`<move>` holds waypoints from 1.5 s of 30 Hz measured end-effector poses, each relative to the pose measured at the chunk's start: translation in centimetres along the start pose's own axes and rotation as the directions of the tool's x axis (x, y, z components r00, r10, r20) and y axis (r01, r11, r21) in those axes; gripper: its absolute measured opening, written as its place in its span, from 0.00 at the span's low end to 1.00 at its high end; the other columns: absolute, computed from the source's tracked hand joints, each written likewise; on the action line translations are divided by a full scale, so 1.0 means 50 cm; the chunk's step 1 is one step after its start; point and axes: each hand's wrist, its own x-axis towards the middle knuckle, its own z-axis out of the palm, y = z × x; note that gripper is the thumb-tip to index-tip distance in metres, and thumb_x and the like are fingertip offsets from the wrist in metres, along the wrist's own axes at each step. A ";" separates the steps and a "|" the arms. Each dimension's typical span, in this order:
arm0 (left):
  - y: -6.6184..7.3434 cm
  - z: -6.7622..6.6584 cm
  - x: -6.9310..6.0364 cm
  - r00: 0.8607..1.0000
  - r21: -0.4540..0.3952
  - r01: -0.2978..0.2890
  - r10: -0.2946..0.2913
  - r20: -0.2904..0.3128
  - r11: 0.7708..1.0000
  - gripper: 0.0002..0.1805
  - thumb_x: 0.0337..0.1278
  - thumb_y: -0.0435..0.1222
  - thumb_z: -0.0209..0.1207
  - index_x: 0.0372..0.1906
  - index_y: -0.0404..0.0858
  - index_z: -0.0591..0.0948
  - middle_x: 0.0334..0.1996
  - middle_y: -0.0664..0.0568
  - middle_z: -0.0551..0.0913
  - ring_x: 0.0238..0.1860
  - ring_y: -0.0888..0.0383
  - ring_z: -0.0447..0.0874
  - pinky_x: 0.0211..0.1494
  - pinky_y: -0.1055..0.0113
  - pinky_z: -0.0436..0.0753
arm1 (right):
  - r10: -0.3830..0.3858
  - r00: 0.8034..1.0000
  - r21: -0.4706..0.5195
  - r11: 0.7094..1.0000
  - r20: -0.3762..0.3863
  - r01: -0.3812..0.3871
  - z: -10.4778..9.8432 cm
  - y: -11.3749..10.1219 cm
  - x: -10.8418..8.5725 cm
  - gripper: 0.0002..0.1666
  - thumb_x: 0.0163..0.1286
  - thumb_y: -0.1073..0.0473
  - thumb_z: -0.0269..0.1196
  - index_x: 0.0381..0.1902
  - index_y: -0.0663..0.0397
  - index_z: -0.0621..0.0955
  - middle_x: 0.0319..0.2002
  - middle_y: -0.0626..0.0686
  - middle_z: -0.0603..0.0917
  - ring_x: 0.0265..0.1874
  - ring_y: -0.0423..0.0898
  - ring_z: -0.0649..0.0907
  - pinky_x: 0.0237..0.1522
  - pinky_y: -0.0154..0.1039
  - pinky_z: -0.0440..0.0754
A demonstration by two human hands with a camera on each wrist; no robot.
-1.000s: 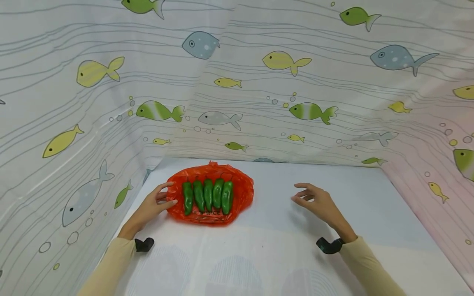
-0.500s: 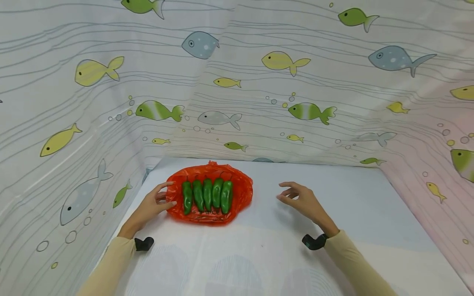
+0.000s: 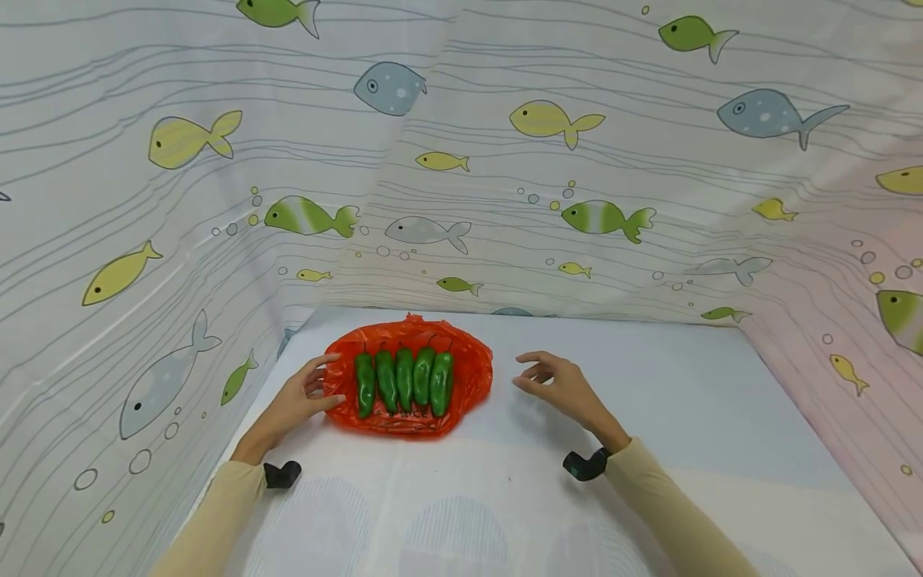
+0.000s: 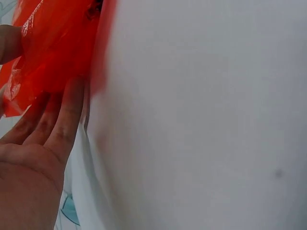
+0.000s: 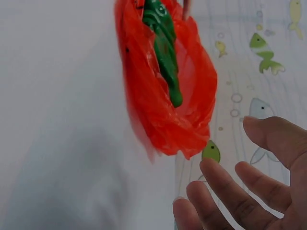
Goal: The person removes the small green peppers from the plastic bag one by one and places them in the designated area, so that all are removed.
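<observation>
A crinkled red plastic bag [image 3: 472,381] lies on the white table, left of the middle. On it sit several green chili peppers [image 3: 405,381], side by side in a row with stems pointing away. My left hand [image 3: 296,405] is at the bag's left edge. In the left wrist view its long fingers [image 4: 67,120] lie extended against the red plastic, the thumb side apart from them. To the right of the bag, my right hand [image 3: 566,393] hovers above the table holding nothing. In the right wrist view its fingers are spread and relaxed, apart from the bag [image 5: 199,81].
White sheets printed with fish [image 3: 548,118] rise behind the table and along both sides. A black wrist device [image 3: 586,465] is worn on the right arm, another [image 3: 283,474] on the left. The white tabletop [image 3: 663,385] stretches right of my right hand.
My right hand has moved left over the table, closer to the bag. My left hand, the bag and the peppers stay in place.
</observation>
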 end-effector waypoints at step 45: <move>-0.003 0.007 0.006 1.000 -0.013 -0.010 0.010 -0.004 1.000 0.46 0.61 0.34 0.71 0.79 0.44 0.59 0.70 0.33 0.68 0.66 0.34 0.72 0.55 0.74 0.80 | -0.077 0.995 0.025 0.997 0.063 0.075 0.162 -0.077 0.108 0.25 0.70 0.50 0.70 0.60 0.56 0.82 0.44 0.50 0.85 0.27 0.45 0.83 0.29 0.39 0.84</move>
